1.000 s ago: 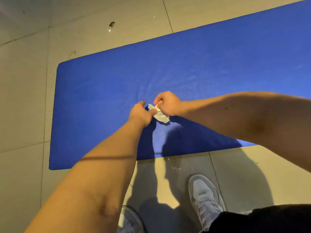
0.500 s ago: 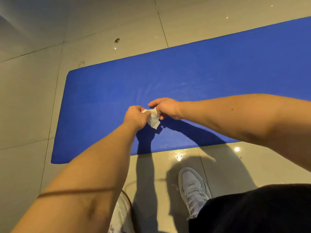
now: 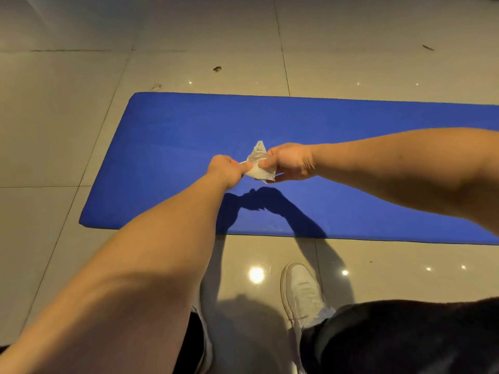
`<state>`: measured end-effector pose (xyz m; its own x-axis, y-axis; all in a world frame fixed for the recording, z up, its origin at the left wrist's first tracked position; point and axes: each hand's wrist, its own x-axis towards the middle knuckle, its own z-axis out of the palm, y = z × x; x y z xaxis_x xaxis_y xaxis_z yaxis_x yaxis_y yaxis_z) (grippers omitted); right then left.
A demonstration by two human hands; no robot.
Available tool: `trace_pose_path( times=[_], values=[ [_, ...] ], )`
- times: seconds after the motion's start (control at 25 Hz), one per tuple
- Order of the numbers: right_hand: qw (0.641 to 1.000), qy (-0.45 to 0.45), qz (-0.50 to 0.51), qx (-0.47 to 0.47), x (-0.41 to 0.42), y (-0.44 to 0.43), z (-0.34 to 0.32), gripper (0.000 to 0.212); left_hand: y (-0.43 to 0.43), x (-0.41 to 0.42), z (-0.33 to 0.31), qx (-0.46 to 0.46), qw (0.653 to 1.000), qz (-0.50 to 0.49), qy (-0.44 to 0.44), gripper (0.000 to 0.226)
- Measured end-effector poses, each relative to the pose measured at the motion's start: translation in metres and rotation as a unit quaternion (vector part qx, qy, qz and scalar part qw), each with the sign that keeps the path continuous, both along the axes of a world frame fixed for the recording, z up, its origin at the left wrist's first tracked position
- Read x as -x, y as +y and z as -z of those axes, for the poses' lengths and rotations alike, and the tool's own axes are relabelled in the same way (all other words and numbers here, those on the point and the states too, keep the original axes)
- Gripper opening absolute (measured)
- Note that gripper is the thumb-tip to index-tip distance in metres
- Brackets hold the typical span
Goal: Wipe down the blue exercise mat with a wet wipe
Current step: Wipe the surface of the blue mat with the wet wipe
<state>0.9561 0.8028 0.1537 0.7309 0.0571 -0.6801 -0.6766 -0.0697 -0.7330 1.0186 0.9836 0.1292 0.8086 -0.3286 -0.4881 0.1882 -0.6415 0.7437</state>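
**Wipe being opened, mat not yet touched**

Nearest the camera, at 5 o'clock, a white shoe (image 3: pixel 302 295) stands on the tiled floor (image 3: pixel 67 130), with dark clothing (image 3: pixel 405 338) over the leg beside it. Two bare forearms reach forward from 7 and 3 o'clock and meet just above the middle of the view.

There the left hand (image 3: pixel 225 168) has its fingers curled tight and pinches the left edge of the wet wipe (image 3: pixel 258 164). The right hand (image 3: pixel 290 164) grips the other side between its thumb and bent fingers. The wipe is crumpled and only partly spread, one corner sticking up toward 12 o'clock. It hangs in the air between the hands. Their shadow falls separately on the mat, so the wipe is clear of the surface.

The blue exercise mat (image 3: pixel 175 157) lies flat beyond the shoe, running from 9 o'clock out past 3 o'clock. No damp streaks show on it. Farther off, at 11 o'clock, a dark speck (image 3: pixel 217 69) sits on the tiles.

The task looks to be at its preparing stage, with all the wiping left.
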Motion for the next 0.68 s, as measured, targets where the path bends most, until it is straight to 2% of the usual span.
trace_pose_path(
  times=[0.12, 0.2, 0.4, 0.52, 0.6, 0.68],
  values=[
    [0.999, 0.004, 0.034, 0.038, -0.003, -0.009, 0.012, 0.010, -0.004, -0.014, 0.017, -0.026, 1.000, 0.005, -0.016, 0.033],
    [0.994, 0.016, 0.093, 0.049, -0.005, -0.021, 0.034, 0.010, -0.013, -0.025, 0.035, -0.070, 0.997, 0.016, -0.029, 0.032],
    [0.966, 0.040, 0.185, 0.176, -0.020, -0.057, 0.074, 0.015, -0.044, -0.048, 0.071, -0.166, 0.985, 0.041, -0.029, 0.041],
    [0.941, 0.081, 0.295, 0.145, -0.046, -0.080, 0.101, 0.017, -0.064, -0.065, 0.093, -0.190, 0.980, 0.054, -0.033, 0.034],
    [0.944, 0.082, 0.274, 0.163, -0.062, -0.092, 0.118, 0.019, -0.074, -0.077, 0.107, -0.210, 0.974, 0.069, -0.040, 0.025],
    [0.941, 0.056, 0.243, 0.227, -0.075, -0.106, 0.130, 0.019, -0.081, -0.089, 0.119, -0.222, 0.970, 0.077, -0.055, 0.022]
  ],
)
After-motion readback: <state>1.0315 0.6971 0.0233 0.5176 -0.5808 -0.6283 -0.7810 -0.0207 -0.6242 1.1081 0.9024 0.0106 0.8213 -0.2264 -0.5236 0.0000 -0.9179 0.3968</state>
